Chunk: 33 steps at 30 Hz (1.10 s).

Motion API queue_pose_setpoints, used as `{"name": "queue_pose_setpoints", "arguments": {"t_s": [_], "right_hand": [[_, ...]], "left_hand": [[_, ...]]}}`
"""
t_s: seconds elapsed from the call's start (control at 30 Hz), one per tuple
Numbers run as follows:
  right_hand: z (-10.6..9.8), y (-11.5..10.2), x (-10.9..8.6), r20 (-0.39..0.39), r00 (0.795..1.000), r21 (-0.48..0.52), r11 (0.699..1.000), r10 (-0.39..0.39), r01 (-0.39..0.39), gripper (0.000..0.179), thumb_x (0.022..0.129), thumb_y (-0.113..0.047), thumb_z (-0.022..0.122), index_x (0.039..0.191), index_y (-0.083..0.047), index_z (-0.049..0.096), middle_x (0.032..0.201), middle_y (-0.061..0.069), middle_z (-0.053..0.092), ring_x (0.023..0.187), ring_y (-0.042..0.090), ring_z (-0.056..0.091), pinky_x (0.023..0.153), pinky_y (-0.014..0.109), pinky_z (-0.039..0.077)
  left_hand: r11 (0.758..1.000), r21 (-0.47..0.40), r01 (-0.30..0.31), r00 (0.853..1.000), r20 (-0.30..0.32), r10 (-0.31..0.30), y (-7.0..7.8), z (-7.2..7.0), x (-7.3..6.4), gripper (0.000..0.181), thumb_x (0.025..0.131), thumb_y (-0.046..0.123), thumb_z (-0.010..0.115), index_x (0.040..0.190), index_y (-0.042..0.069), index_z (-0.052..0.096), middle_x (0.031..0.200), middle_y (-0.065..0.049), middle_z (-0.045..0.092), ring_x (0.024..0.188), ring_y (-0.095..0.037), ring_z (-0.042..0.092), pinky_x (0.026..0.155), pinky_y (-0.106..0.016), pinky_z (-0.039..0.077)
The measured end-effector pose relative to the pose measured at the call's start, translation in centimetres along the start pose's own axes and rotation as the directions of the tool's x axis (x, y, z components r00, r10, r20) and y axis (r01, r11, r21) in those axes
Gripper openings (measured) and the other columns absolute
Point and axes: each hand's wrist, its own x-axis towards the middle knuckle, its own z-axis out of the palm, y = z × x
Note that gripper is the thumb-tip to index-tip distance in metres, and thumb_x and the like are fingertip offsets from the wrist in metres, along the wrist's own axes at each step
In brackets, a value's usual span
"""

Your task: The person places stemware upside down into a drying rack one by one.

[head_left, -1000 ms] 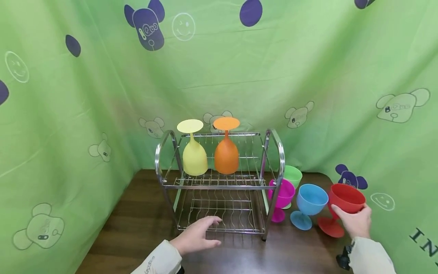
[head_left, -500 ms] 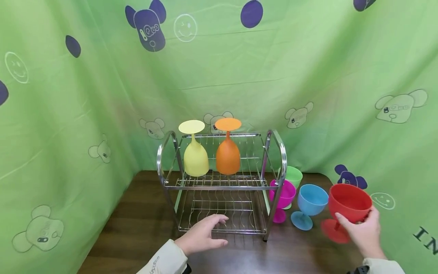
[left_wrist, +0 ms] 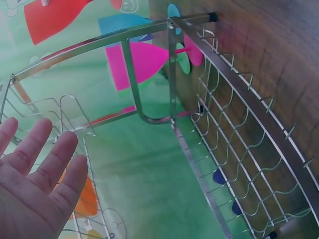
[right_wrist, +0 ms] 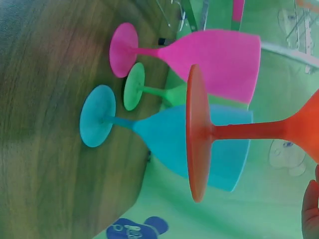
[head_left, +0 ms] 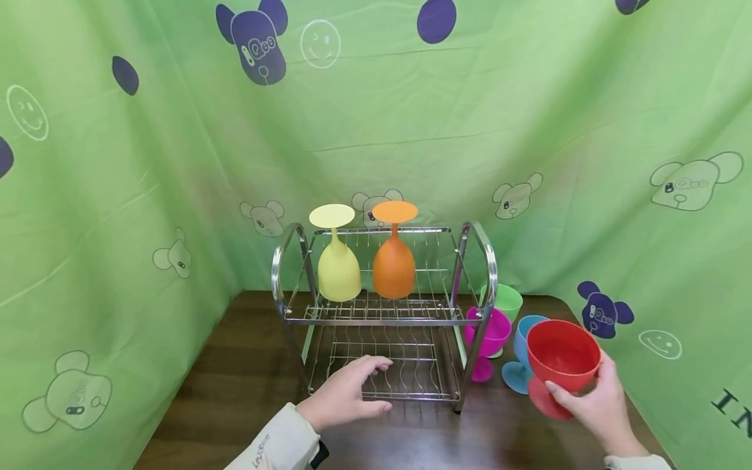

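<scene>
Your right hand (head_left: 604,406) was curled round the bowl of the red goblet (head_left: 564,359), thumb on its near side, the other fingers largely hidden behind its right side. To handle it well, you needed a firm but light hold, as the bowl looked like thin plastic that could give under a hard squeeze. The foot deserved the most care: it hung below and to the left of your grip, overlapping the blue goblet (right_wrist: 164,139) in the head view, so a low sweep leftward risked a knock; height first, then sideways travel, seemed the safer order. The red goblet sat mouth up, just left of your palm, seemingly clear of the surface (head_left: 223,391). Past it to the left stood the blue goblet, then the magenta goblet (right_wrist: 214,62) beside the metal rack (head_left: 376,322), with the green goblet (head_left: 508,301) farther back. Your left hand (head_left: 343,398) held nothing, its fingers spread before the rack's lower tier. On the upper tier, the orange goblet (head_left: 394,269) and, left of it, the yellow goblet (head_left: 339,274) stood upside down.
</scene>
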Motion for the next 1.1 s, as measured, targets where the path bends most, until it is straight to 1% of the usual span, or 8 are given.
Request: {"name": "queue_pose_setpoints", "arguments": {"t_s": [0.13, 0.23, 0.47, 0.6, 0.77, 0.83, 0.93, 1.1], "right_hand": [[0.4, -0.9, -0.5, 0.052, 0.990, -0.017, 0.991, -0.131, 0.132, 0.091, 0.048, 0.012, 0.083, 0.129, 0.011, 0.040, 0.113, -0.028, 0.038, 0.098, -0.008, 0.039, 0.068, 0.002, 0.038], [1.1, -1.8, -0.7, 0.096, 0.968, -0.023, 0.972, -0.230, 0.233, 0.094, 0.042, 0.010, 0.086, 0.126, 0.011, 0.043, 0.114, -0.022, 0.040, 0.099, -0.009, 0.039, 0.070, 0.001, 0.038], [2.7, -3.3, -1.7, 0.146, 0.898, -0.046, 0.904, -0.414, 0.425, 0.097, 0.031, 0.003, 0.090, 0.119, 0.010, 0.052, 0.108, 0.004, 0.053, 0.102, -0.008, 0.040, 0.074, 0.002, 0.038], [3.7, -4.6, -1.7, 0.195, 0.851, -0.033, 0.864, -0.488, 0.503, 0.098, 0.028, -0.004, 0.092, 0.118, 0.008, 0.054, 0.108, 0.008, 0.056, 0.103, -0.005, 0.042, 0.069, 0.009, 0.045], [4.8, -6.1, -2.0, 0.241, 0.776, -0.042, 0.793, -0.583, 0.608, 0.101, 0.025, -0.015, 0.094, 0.118, 0.003, 0.057, 0.108, 0.008, 0.060, 0.101, 0.003, 0.048, 0.067, 0.018, 0.051], [5.0, -6.6, -2.2, 0.255, 0.756, -0.057, 0.771, -0.603, 0.634, 0.103, 0.024, -0.019, 0.095, 0.118, 0.001, 0.058, 0.108, 0.007, 0.060, 0.099, 0.007, 0.050, 0.066, 0.022, 0.053], [5.4, -7.4, -2.5, 0.275, 0.743, -0.083, 0.755, -0.610, 0.651, 0.104, 0.024, -0.023, 0.095, 0.119, -0.001, 0.058, 0.110, 0.005, 0.061, 0.097, 0.013, 0.054, 0.063, 0.030, 0.055], [6.2, -8.4, -2.7, 0.299, 0.745, -0.118, 0.751, -0.596, 0.649, 0.103, 0.027, -0.028, 0.096, 0.119, -0.004, 0.058, 0.110, 0.004, 0.062, 0.093, 0.019, 0.058, 0.062, 0.035, 0.056]], "left_hand": [[1.000, 0.000, -0.001, 1.000, -0.009, 0.001, 0.4, -0.3, 0.0, 0.058, 0.079, 0.026, 0.075, 0.129, 0.008, 0.052, 0.117, -0.002, 0.058, 0.107, -0.015, 0.056, 0.092, -0.030, 0.046], [1.000, 0.002, -0.006, 1.000, -0.020, 0.006, 0.6, -0.4, 0.1, 0.059, 0.079, 0.027, 0.075, 0.130, 0.008, 0.052, 0.116, -0.001, 0.058, 0.107, -0.016, 0.056, 0.092, -0.030, 0.046], [0.999, 0.015, -0.043, 0.999, -0.025, 0.044, 1.4, -0.3, 0.4, 0.061, 0.079, 0.026, 0.076, 0.130, 0.007, 0.051, 0.121, -0.002, 0.058, 0.108, -0.016, 0.056, 0.093, -0.030, 0.046], [0.997, 0.048, -0.062, 0.997, -0.041, 0.064, 1.9, -0.5, 0.5, 0.066, 0.076, 0.025, 0.077, 0.133, 0.007, 0.049, 0.126, -0.004, 0.057, 0.111, -0.018, 0.056, 0.095, -0.031, 0.045], [0.993, 0.073, -0.095, 0.993, -0.061, 0.099, 2.6, -0.5, 0.6, 0.072, 0.074, 0.026, 0.079, 0.136, 0.007, 0.047, 0.130, -0.005, 0.056, 0.119, -0.019, 0.053, 0.099, -0.034, 0.043], [0.991, 0.075, -0.108, 0.992, -0.058, 0.112, 3.0, -0.6, 0.8, 0.073, 0.074, 0.026, 0.080, 0.136, 0.007, 0.047, 0.130, -0.005, 0.055, 0.120, -0.019, 0.052, 0.099, -0.035, 0.042], [0.989, 0.086, -0.123, 0.990, -0.053, 0.128, 3.5, -0.5, 1.0, 0.074, 0.074, 0.027, 0.081, 0.137, 0.008, 0.046, 0.132, -0.004, 0.054, 0.121, -0.019, 0.051, 0.100, -0.036, 0.043], [0.979, 0.109, -0.170, 0.980, -0.085, 0.179, 4.0, -0.1, 1.7, 0.082, 0.069, 0.031, 0.084, 0.138, 0.008, 0.045, 0.134, -0.005, 0.053, 0.123, -0.019, 0.049, 0.099, -0.037, 0.044]]}}
